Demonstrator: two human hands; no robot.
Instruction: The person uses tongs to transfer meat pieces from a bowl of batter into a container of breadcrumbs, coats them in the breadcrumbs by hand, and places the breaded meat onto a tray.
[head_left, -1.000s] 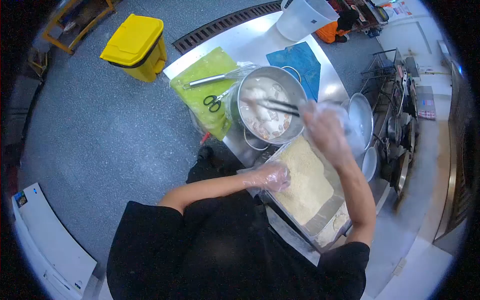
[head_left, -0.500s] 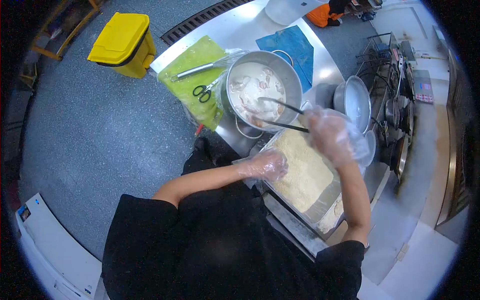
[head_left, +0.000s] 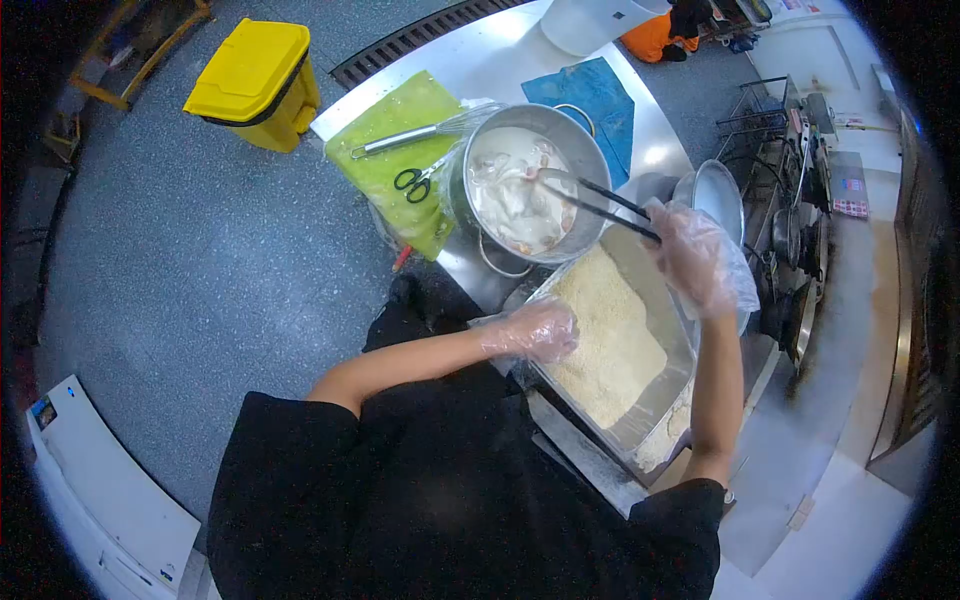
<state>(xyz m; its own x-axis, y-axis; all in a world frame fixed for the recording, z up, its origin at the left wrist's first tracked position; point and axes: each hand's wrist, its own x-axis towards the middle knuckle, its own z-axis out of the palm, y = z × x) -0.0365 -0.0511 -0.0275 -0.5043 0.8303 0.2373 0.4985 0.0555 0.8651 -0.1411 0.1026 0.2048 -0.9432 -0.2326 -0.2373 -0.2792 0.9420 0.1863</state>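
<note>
Gloved in clear plastic, my right hand (head_left: 694,258) is closed on black-handled tongs (head_left: 612,203). Their tips are in the milky liquid with pieces of what looks like meat (head_left: 520,190), inside a large metal pot (head_left: 592,160). My left hand (head_left: 545,330), gloved too, rests with curled fingers at the left edge of a metal tray (head_left: 640,425) of pale crumbs or flour (head_left: 610,350); what it holds, if anything, is hidden. Left of the pot, a whisk (head_left: 405,138) and black-handled scissors (head_left: 413,184) lie on a green sheet (head_left: 385,120).
Behind the pot are a blue cloth (head_left: 600,100) and a white bucket (head_left: 580,25). Metal bowls (head_left: 718,195) stand at the right, near a rack with pans (head_left: 785,235). A yellow bin (head_left: 250,80) is on the floor. Someone in orange (head_left: 650,40) is at the back.
The tongs' arms were spread half a second ago and are now closer together. My right hand has shifted slightly right. My left hand stays at the tray's edge.
</note>
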